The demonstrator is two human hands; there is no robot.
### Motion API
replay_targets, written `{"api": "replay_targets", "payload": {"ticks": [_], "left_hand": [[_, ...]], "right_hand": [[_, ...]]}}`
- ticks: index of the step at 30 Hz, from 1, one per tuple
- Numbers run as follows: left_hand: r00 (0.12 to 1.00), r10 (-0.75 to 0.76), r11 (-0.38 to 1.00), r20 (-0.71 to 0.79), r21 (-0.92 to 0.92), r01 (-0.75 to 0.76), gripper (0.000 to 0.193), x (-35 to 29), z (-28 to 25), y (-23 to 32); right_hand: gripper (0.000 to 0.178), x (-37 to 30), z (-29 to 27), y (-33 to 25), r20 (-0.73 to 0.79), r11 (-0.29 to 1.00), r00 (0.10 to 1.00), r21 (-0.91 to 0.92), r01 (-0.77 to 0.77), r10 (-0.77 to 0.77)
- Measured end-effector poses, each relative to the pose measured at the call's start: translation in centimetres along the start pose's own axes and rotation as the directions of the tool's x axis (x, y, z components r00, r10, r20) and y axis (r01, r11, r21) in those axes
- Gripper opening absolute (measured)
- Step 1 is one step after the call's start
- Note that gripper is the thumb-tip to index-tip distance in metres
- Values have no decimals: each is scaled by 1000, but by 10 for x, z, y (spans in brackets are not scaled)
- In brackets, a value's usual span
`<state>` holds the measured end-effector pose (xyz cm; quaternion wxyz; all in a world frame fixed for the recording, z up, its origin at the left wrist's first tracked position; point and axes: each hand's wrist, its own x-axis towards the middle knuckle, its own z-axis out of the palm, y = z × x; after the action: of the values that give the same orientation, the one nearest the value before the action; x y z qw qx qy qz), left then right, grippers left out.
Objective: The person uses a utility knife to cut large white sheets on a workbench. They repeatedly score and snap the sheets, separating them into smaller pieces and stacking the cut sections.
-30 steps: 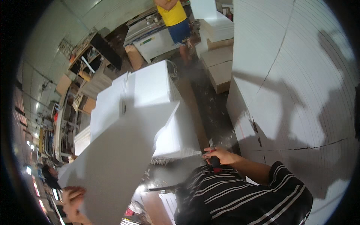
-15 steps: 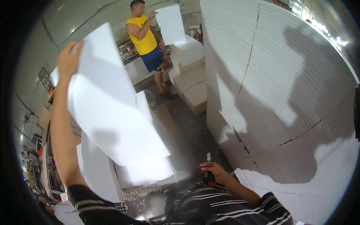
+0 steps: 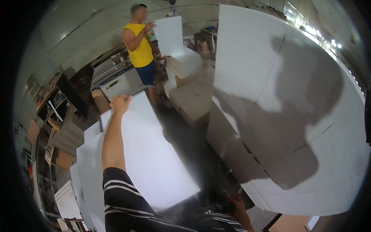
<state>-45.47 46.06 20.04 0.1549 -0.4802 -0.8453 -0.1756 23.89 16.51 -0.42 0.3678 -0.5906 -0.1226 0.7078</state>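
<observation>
A large white sheet (image 3: 152, 150) lies slanting over a pile in front of me. At its far left corner is my left hand (image 3: 120, 103), arm stretched out, with the fingers closed over the edge. Low and close to my body, my right hand (image 3: 239, 207) is partly in shadow with its fingers curled. The red-and-black utility knife that it held half a second ago is barely discernible there now. More white sheets (image 3: 91, 170) stand to the left, beneath my left arm.
A tall stack of white sheets (image 3: 255, 73) rises on the right, under my shadow. Farther back, a person in a yellow top (image 3: 141, 50) holds up a white panel (image 3: 169, 36) beside stacked boards (image 3: 193, 92). Shelving (image 3: 62, 100) lines the left; dark floor (image 3: 181, 131) runs between the stacks.
My left hand has brought the raised white sheet down and to the right, so it now lies flatter. My right hand has drawn lower, toward my body.
</observation>
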Motion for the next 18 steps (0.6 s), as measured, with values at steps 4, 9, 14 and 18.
{"api": "replay_targets", "payload": {"ticks": [4, 9, 14, 18], "left_hand": [[958, 88, 708, -272, -660, -252, 30, -4, -80, 104], [854, 403, -695, -329, -717, 53, 48, -171, -256, 235], [682, 575, -817, -453, -266, 512, 48, -315, -334, 294], [695, 590, -807, -410, -284, 517, 48, -343, -335, 317]], "right_hand": [[40, 14, -3, -3, 407, 477, 747, -586, 655, -526], [40, 30, 10, -43, 742, 272, 466, -379, 885, -482], [35, 35, 49, -67, 504, 976, 863, -207, 69, 46], [32, 36, 59, -71, 554, 976, 815, -208, -62, 170]]}}
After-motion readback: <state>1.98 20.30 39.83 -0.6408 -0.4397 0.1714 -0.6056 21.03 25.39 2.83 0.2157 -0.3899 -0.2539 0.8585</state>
